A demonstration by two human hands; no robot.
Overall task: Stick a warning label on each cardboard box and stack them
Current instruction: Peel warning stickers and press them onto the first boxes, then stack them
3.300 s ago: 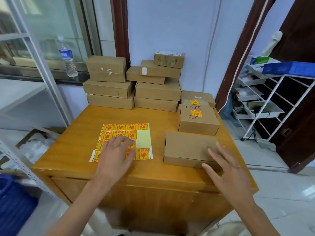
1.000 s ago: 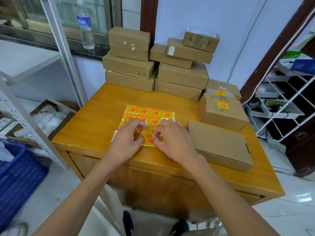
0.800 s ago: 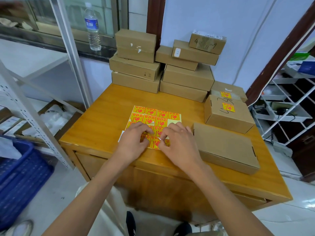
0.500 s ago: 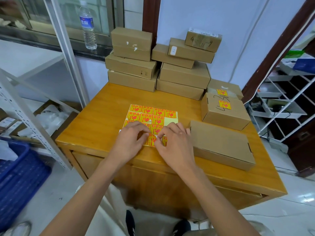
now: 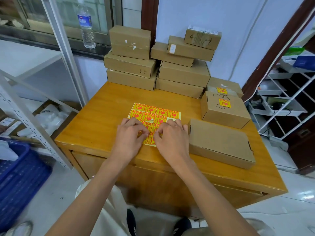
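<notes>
We see a sheet of yellow and red warning labels [image 5: 154,114] lying flat near the front of the wooden table [image 5: 102,116]. Both hands are on its near edge, close together. The left hand [image 5: 130,138] has its fingers curled down on the sheet, and the right hand [image 5: 172,138] pinches the corner of one label [image 5: 152,136] with its fingertips. Just to the right of the sheet lies a flat cardboard box [image 5: 219,142] with a bare top. Behind it are two boxes with labels [image 5: 223,108] already on them. At the back of the table, plain boxes [image 5: 153,65] are piled against the wall. A water bottle [image 5: 86,24] stands on the window ledge.
</notes>
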